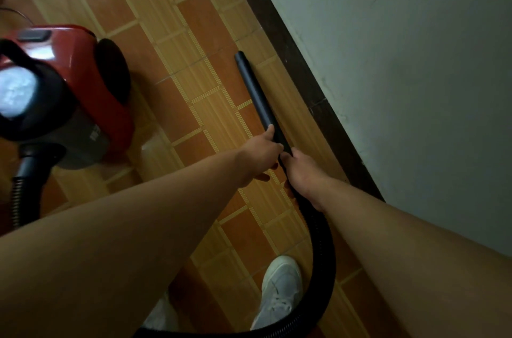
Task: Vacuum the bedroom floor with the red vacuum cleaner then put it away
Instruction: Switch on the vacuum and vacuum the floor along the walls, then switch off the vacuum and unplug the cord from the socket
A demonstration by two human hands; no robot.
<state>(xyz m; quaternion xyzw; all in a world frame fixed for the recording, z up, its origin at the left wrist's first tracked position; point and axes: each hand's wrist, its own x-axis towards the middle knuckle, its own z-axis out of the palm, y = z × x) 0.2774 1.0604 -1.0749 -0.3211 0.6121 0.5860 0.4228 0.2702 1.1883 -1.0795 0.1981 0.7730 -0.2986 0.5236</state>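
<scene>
With my left hand and right hand both curled round the black wand, I feared the hose looped by my shoe might snag my step.

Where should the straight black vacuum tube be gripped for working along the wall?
At its near end, by the ribbed black hose, coming from the room side: the straight black vacuum tube runs close along the dark skirting board. The left hand and right hand grip there.
</scene>
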